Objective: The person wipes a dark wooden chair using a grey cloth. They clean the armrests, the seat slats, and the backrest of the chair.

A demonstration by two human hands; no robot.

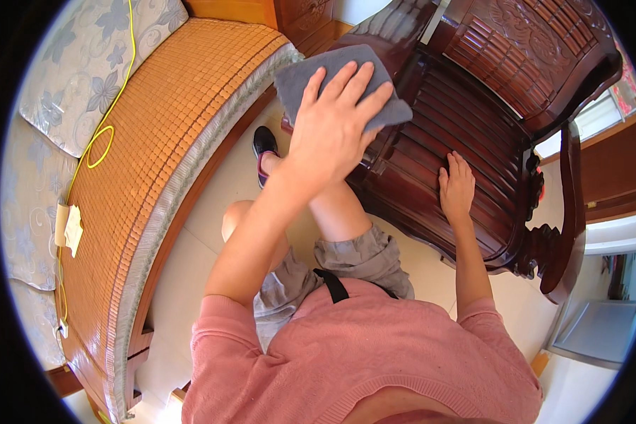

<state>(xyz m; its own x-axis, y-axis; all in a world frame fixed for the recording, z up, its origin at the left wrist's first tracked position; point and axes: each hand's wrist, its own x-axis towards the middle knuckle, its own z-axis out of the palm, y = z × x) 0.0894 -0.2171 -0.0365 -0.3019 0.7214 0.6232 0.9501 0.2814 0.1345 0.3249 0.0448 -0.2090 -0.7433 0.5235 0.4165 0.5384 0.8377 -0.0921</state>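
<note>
My left hand (334,124) lies spread over a folded grey cloth (344,58), with the thumb at its near edge and the fingertips on its upper face. Behind and beside the cloth is a dark, glossy carved wooden bench (387,32); whether the cloth touches it is hidden. My right hand (458,185) rests on the bench's slatted seat (466,111), holding nothing. Its fingers are stretched out and the thumb stands a little apart.
To the left, a sofa seat bears a beaded mat (180,95) with a pale fringe. A yellow cable (117,100) loops across patterned cushions (98,58). Paper (74,230) lies near the cushions. The bench's curved armrest (572,212) stands right of my right hand. Tiled floor (196,222) shows between the seats.
</note>
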